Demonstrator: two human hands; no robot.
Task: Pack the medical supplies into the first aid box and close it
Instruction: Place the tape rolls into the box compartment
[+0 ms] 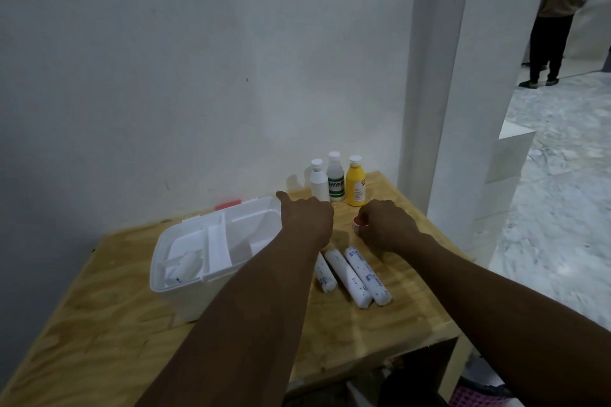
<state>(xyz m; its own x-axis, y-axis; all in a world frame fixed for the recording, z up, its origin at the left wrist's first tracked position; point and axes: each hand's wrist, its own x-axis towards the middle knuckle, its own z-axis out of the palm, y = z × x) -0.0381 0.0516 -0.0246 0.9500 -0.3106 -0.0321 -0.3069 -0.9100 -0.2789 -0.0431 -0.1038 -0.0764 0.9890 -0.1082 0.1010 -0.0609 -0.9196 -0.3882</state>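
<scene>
A white first aid box [185, 294] stands open on the wooden table [99, 324], with a white tray and a wrapped roll inside. My left hand [305, 218] hovers by the box's right rim, fingers curled and the thumb sticking out, holding nothing I can see. My right hand [385, 228] is closed around a small red-and-white container [357, 223] on the table. Three white bandage rolls [352, 276] lie side by side below my hands. A white bottle [319, 180], a green-labelled bottle [335, 178] and a yellow bottle [356, 182] stand by the wall.
The box's lid with a red latch [228, 204] leans back towards the wall. A white pillar [439, 76] rises right of the table. A person [558, 10] stands far back right. The table's right edge drops to the floor.
</scene>
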